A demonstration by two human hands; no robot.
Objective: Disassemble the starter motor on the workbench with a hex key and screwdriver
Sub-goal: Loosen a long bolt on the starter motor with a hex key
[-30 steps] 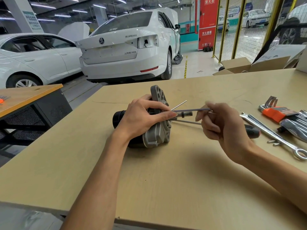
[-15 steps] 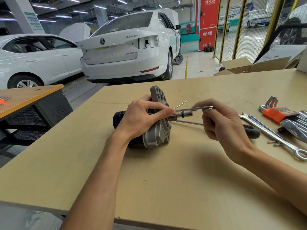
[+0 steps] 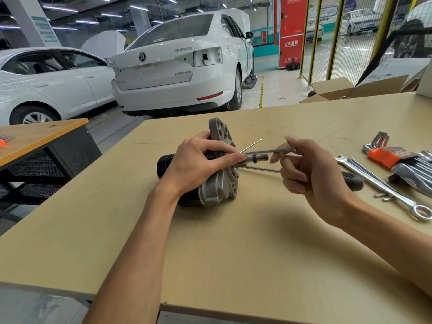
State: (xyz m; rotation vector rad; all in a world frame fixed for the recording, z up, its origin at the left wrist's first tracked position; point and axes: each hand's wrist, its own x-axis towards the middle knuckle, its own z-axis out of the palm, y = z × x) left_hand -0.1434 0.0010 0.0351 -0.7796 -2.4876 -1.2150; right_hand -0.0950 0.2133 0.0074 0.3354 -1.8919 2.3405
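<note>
The starter motor (image 3: 218, 185) lies on its side on the wooden workbench (image 3: 233, 242), with its grey flange facing right and its black body pointing left. My left hand (image 3: 198, 164) grips it over the top, fingertips on the flange face. My right hand (image 3: 311, 169) pinches the silver hex key (image 3: 268, 150), whose tip meets the flange beside the stubby shaft (image 3: 256, 157). A thin rod (image 3: 251, 145) sticks out up and to the right. A black-handled screwdriver (image 3: 351, 181) lies behind my right hand, its shaft (image 3: 259, 169) reaching to the flange.
To the right lie a combination wrench (image 3: 383, 188), a hex key set in an orange holder (image 3: 385, 155) and small loose fasteners (image 3: 383, 197). Cardboard boxes (image 3: 350, 90) stand at the bench's far edge. A second bench (image 3: 42, 136) is at left, white cars beyond.
My right hand has reworked its fingers on the hex key, turning it at the flange; index finger now raised. Left hand and motor stay put.
</note>
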